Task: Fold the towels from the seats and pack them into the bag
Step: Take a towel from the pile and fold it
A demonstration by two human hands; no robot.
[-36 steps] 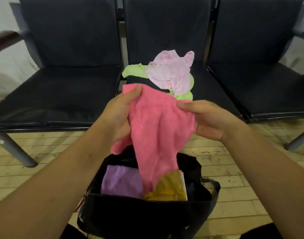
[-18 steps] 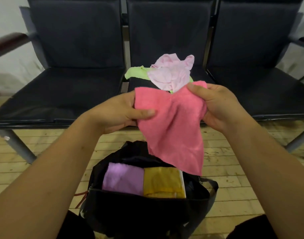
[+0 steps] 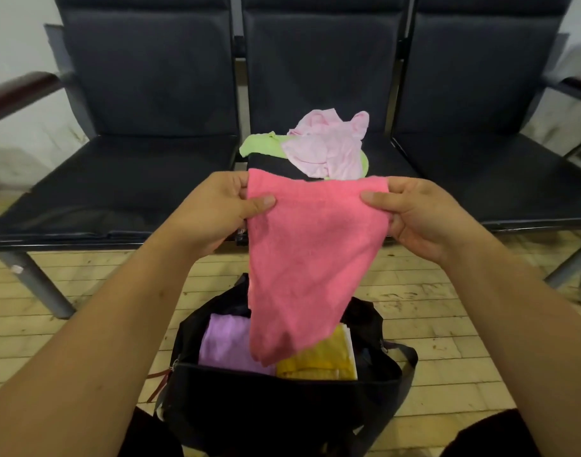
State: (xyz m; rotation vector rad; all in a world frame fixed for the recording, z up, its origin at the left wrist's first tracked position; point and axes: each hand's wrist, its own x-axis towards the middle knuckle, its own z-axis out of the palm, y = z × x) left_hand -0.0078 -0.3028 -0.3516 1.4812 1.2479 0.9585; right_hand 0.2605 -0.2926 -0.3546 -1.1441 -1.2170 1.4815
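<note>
A dark padded seat (image 3: 117,179) with a brown armrest (image 3: 18,94) was seen at the far left, set on a pale wooden plank floor (image 3: 84,308). The left hand (image 3: 216,209) was raised before the seats, its thumb pressed against curled fingers so that one upper corner of a coral-pink terry towel (image 3: 312,252) was pinched. The towel was held stretched along its top edge and hung down to a point over an open black fabric bag (image 3: 282,400) on the floor, close to the person. Two folded towels were packed side by side inside the bag: a lilac one (image 3: 226,344) to the left and a mustard-yellow one (image 3: 319,361) to the right, both partly covered by the hanging tip. Behind the held towel, on the middle seat (image 3: 381,159), a lime-green towel (image 3: 259,145) lay unfolded with a crumpled pale pink towel (image 3: 328,150) heaped on it. The other upper corner was gripped by the right hand (image 3: 424,216) in the same manner, thumb in front and fingers curled behind. A third dark seat (image 3: 480,173) was seen at the right.
</note>
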